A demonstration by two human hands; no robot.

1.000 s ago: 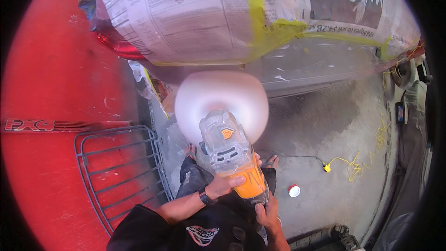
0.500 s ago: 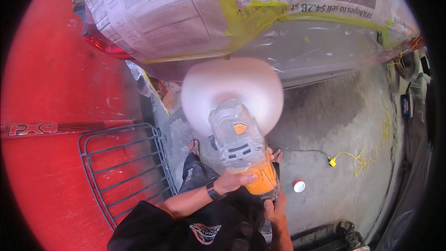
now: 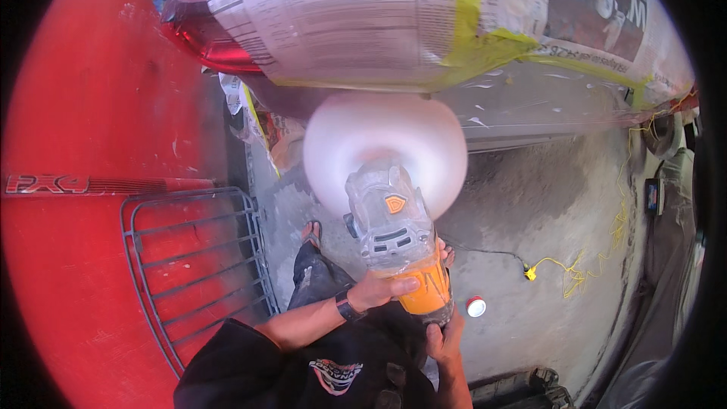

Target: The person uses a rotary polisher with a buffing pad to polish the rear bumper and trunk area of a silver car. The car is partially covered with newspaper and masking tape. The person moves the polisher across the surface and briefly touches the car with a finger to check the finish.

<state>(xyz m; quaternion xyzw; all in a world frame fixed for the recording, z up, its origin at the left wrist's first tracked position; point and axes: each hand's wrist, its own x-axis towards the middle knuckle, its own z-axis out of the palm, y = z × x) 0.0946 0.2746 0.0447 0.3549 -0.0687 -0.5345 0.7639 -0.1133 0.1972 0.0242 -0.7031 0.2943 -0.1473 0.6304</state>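
Note:
I hold an orange and grey electric polisher (image 3: 394,238) in both hands. My left hand (image 3: 382,289) is closed round its orange body, thumb across the top. Behind it, my right hand (image 3: 447,339) wraps the rear end of the tool, partly hidden by it. At the front, a round whitish polishing pad (image 3: 333,140) looks smeared, as if spinning. Its far edge meets the lower part of a glossy grey vehicle panel (image 3: 522,98) with white smears. Newspaper (image 3: 348,23) and yellow masking tape (image 3: 468,0) cover the area above.
A red vehicle side (image 3: 76,106) stands at left, with a grey metal rack (image 3: 189,257) against it. On the concrete floor (image 3: 530,356) lie a small red-and-white round tin (image 3: 475,307) and a yellow extension cord (image 3: 556,261) joined to a dark cable. A red tail light (image 3: 208,45) is at upper left.
The pad has shifted left along the masked vehicle, towards the tail light, as my view turned the same way. Both hands keep their grip on the polisher.

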